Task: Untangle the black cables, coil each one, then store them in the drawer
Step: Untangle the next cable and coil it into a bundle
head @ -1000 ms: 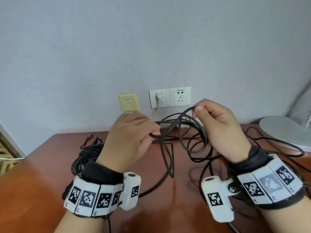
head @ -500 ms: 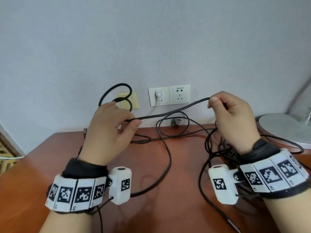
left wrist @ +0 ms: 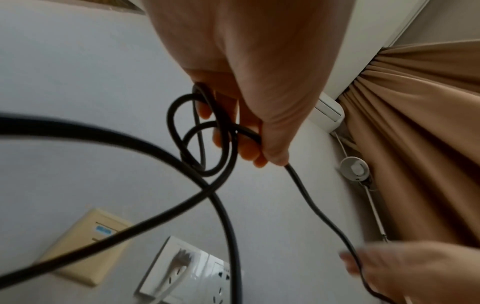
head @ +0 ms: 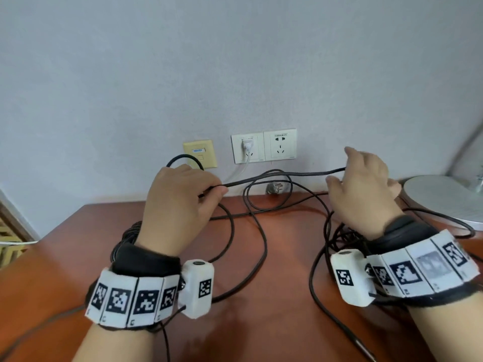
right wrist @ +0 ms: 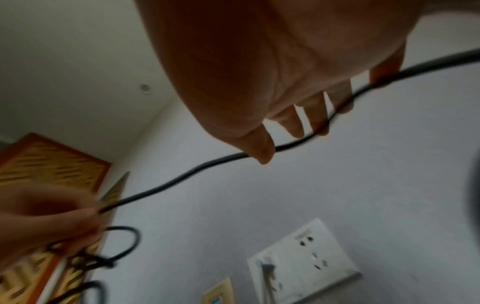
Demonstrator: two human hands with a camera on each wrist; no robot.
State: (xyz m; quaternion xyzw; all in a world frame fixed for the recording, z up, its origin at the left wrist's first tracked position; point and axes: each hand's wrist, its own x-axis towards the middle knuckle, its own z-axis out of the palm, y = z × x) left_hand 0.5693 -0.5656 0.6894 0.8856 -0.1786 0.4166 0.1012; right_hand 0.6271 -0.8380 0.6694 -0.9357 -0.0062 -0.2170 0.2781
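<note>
- left hand [head: 180,202] above the desk [head: 274,296], left of centre; fingers curled round small loops of black cable [head: 277,176], thumb and forefinger pinching the strand
- left wrist view: 2 or 3 small loops [left wrist: 207,133] bunched in the fingers [left wrist: 228,115]
- right hand [head: 363,189] above the desk's right side near the back edge, fingers spread and near straight; cable runs across the fingertips [right wrist: 322,125], touching, not clamped
- strand hangs taut-ish in the air between both hands, in front of the wall sockets [head: 264,147]
- more slack cable in big loops on the desk from centre to right edge [head: 261,231]
- a coiled bundle [head: 128,236] lies on the desk behind the left wrist, near the left edge
- white plug [head: 247,146] sits in the left socket; lamp base [head: 441,199] at the back right corner
</note>
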